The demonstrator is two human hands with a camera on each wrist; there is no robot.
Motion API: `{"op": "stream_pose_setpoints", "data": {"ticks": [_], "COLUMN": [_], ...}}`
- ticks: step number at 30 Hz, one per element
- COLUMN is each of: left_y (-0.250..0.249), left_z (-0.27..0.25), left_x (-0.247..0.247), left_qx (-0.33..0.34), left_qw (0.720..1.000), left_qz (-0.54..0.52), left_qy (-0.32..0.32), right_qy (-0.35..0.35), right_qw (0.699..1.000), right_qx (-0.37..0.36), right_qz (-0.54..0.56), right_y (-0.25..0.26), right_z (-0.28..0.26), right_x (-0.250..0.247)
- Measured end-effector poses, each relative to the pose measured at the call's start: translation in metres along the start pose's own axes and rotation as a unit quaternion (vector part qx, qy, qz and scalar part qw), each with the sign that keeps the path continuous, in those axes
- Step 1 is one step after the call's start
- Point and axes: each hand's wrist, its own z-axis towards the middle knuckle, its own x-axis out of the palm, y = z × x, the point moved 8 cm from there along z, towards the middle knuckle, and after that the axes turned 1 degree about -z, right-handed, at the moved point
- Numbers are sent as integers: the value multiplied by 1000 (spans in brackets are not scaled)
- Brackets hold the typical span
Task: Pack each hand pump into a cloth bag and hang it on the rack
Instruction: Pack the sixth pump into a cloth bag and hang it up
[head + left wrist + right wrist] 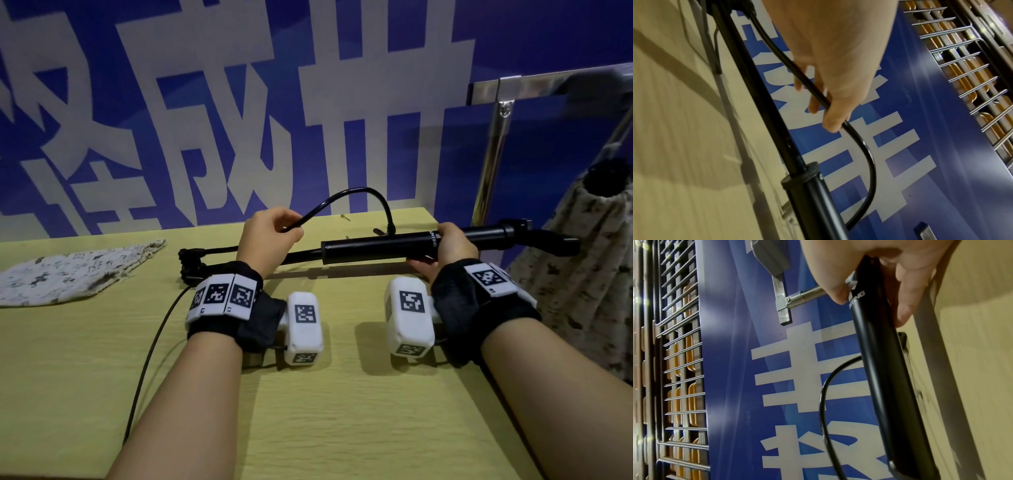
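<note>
Two cloth bags are in view. At far left, a flat white printed cloth drawstring bag (73,272) lies on the pale yellow wood-grain surface (342,411); it looks unfilled, its mouth toward the hands, presumably staged for loading. The left hand (269,236) pinches the thin black rubber hose (356,195) between thumb and fingers, apparently to gather the arching hose against the body so it will not snag at the bag mouth. The long black cylindrical hand pump (380,248) is held level just above the surface, rod extended to the left. The right hand (448,246) grips the barrel near its printed lettering, steadying it. At far right, a mottled cloth bag (589,260) hangs from the chrome metal rack (496,137); a dark object shows at its gathered mouth, likely a packed pump.
</note>
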Motion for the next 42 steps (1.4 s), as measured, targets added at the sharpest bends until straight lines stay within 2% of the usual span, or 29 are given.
{"op": "stream_pose_setpoints", "data": {"ticks": [4,8,10,12,16,18,20,22,24,26,28,32,34,42], "left_y": [15,16,22,43,97,106,106,112,120,127,129,127,125,115], "left_z": [0,-2,-2,-2,-6,-8,-12,-22,-34,-37,-34,-25,-22,-22], "left_x": [-19,-43,-48,-52,-54,-53,-62,-73,-74,-69,-63,-56,-54,-52], "left_qx": [-36,-34,-48,-109,-245,-270,-283,-320,-366,-383,-380,-364,-354,-363], "left_qw": [992,967,952,945,947,948,942,913,879,863,874,917,927,922], "left_qz": [101,205,259,274,181,134,65,-27,-117,-172,-172,-46,31,108], "left_qy": [-70,-146,-155,-137,-97,-102,-167,-250,-283,-280,-248,-157,-119,-85], "right_qy": [-38,-153,-173,-186,-197,-197,-197,-195,-192,-194,-187,-185,-183,-190], "right_qw": [999,987,984,981,978,976,974,975,975,974,973,966,963,946], "right_qx": [-25,-31,-33,-39,-21,-17,-17,-17,-13,-13,-13,-20,-25,-33], "right_qz": [-15,-35,-26,-41,-68,-89,-106,-109,-110,-119,-137,-178,-194,-261], "right_y": [10,19,21,24,23,25,26,26,27,29,30,32,33,39], "right_z": [5,1,0,-2,-7,-11,-12,-10,-10,-11,-12,-14,-12,-16], "right_x": [-11,-33,-35,-37,-41,-41,-41,-41,-42,-42,-39,-37,-39,-43]}}
